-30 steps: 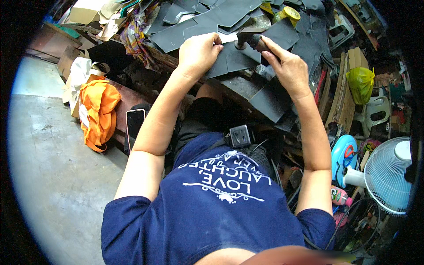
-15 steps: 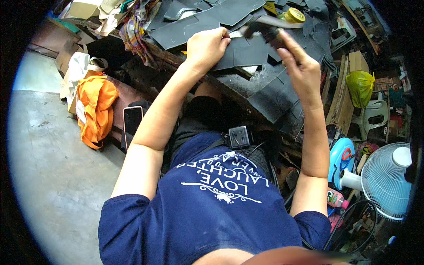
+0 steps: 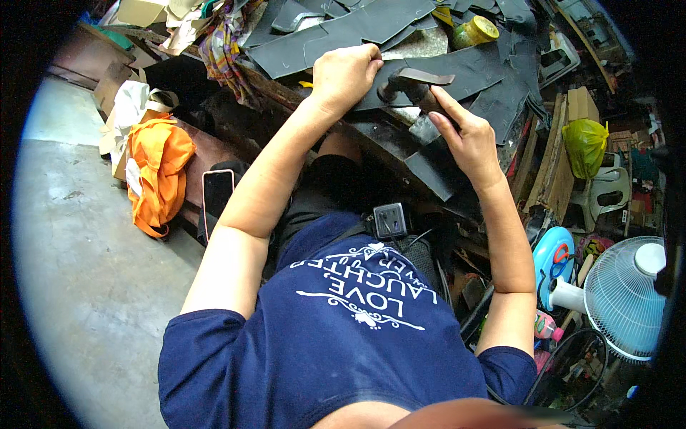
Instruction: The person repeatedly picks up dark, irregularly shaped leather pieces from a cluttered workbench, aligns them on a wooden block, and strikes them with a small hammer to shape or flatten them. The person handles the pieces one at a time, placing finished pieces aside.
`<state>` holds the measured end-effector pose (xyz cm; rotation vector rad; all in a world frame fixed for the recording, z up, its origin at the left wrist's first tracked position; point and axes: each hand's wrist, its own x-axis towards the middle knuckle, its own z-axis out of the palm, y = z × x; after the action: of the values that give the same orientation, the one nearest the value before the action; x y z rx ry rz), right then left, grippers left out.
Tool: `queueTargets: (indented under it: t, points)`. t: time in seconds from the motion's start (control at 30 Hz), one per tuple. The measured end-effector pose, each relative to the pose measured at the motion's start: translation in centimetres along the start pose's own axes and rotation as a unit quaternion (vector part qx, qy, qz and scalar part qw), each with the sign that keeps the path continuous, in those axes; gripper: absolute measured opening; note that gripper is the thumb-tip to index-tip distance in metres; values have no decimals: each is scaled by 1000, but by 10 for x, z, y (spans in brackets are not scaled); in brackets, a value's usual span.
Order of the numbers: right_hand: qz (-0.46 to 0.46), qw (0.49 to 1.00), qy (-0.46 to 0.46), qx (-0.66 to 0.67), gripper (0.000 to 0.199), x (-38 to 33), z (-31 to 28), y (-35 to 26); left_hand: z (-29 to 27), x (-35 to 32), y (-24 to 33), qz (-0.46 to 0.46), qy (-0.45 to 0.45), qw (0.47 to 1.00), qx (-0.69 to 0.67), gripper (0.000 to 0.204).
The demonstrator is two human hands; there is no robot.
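Note:
My right hand (image 3: 468, 139) is wrapped round the handle of a hammer (image 3: 409, 84). Its dark, curved head is down at a strip of black sheet material (image 3: 468, 71) on the cluttered workbench. Just left of the hammer head, my left hand (image 3: 346, 77) is closed, thumb and fingers pressed together at the strip's left end. Whatever lies between those fingertips is hidden. Behind both hands are more flat black pieces (image 3: 343, 36), some with pale marks. A yellow-lidded jar (image 3: 475, 32) stands beyond the hammer.
Left of the bench hang a checked cloth (image 3: 225, 53) and an orange bag (image 3: 158, 175), near a phone (image 3: 217, 193). To the right are a yellow-green plastic bag (image 3: 586, 146), a white-and-blue fan (image 3: 625, 297) and a pink bottle (image 3: 547, 327). A small boxy device (image 3: 389, 220) sits at my waist.
My right hand has come down and left, bringing the hammer from a blurred, raised position to the strip. The black strip has shifted, uncovering a grey patch behind it. My left hand moved slightly right.

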<state>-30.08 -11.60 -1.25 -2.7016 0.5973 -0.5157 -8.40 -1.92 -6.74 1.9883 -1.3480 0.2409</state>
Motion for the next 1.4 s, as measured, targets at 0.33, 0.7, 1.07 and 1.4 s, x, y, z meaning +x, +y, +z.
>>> queueTargets:
  t: [0.33,0.7,1.07,1.4]
  points:
    - [20,999,33,-23,35,13,8,3,-31,-21,-2,-22,-69,997,-11,16]
    - [104,994,34,-11,33,21,5,18,-82,-49,-24,-140,-85,982,-94,21]
    - [93,995,9,-44,38,14,-4,12,-101,-59,-32,-126,-67,983,-118,22]
    - [82,995,62,-15,36,10,-5,8,-116,-62,-30,-129,-78,983,-100,20]
